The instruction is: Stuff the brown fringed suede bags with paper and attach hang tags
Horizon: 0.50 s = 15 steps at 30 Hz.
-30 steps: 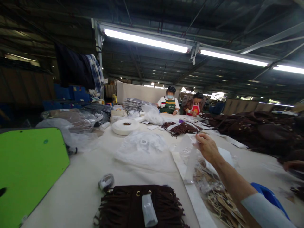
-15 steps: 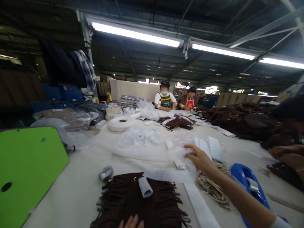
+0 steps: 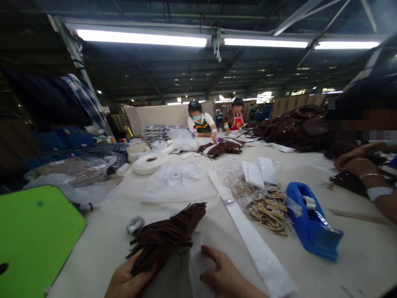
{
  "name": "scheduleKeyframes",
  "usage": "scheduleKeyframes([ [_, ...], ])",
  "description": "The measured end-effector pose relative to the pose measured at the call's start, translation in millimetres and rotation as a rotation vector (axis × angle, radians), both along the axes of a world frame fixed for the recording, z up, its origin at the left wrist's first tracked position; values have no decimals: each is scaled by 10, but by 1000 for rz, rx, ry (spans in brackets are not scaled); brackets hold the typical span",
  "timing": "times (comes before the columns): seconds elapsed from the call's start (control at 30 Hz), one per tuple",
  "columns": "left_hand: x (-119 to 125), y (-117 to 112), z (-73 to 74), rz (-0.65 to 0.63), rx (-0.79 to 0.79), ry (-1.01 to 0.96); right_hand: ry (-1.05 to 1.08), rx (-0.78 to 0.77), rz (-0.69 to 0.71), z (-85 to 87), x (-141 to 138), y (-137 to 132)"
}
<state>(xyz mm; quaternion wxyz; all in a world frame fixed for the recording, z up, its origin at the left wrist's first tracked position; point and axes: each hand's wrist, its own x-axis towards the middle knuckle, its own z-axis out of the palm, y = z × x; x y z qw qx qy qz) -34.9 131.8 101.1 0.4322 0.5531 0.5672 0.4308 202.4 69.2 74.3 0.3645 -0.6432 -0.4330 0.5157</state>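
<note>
My left hand (image 3: 125,279) grips the lower end of a dark brown fringed suede bag (image 3: 167,236) and holds it raised off the white table (image 3: 102,248), its fringe hanging toward the upper right. My right hand (image 3: 226,277) is closed on a thin white plastic sheet (image 3: 198,267) just right of the bag, at the bottom edge of the view. Both hands sit close together near the table's front edge.
A blue tape dispenser (image 3: 312,225) stands to the right, beside a clear bag of tan tags (image 3: 266,205) and a long white strip (image 3: 248,236). A green board (image 3: 34,236) lies left. A co-worker's hands (image 3: 359,165) rest at right; two people sit at the far end.
My right hand came back from the plastic bags in the middle to the front edge with a white sheet. My left hand took hold of the brown bag and lifted it. The view swung right.
</note>
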Motion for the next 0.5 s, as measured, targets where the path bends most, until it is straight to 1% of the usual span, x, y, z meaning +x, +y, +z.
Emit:
scheduleKeyframes([
  [0.1,22,-22,183,2,-159,-217,-112,12,174,-156,-301,-32],
  [0.17,12,-49,285,-4,-248,-323,-169,65,276,-239,-382,-85],
  [0.23,-2,-75,348,-1,-282,-367,-196,93,279,-293,-379,-148],
  [0.3,-8,-94,363,-1,-289,-379,-242,60,238,-312,-329,-199],
  [0.37,4,-106,342,-21,-273,-360,-267,28,235,-298,-273,-226],
  [0.43,36,-113,311,-46,-229,-304,-232,32,246,-267,-244,-233],
  [0.5,88,-117,294,-85,-160,-228,-128,26,242,-248,-253,-238],
])
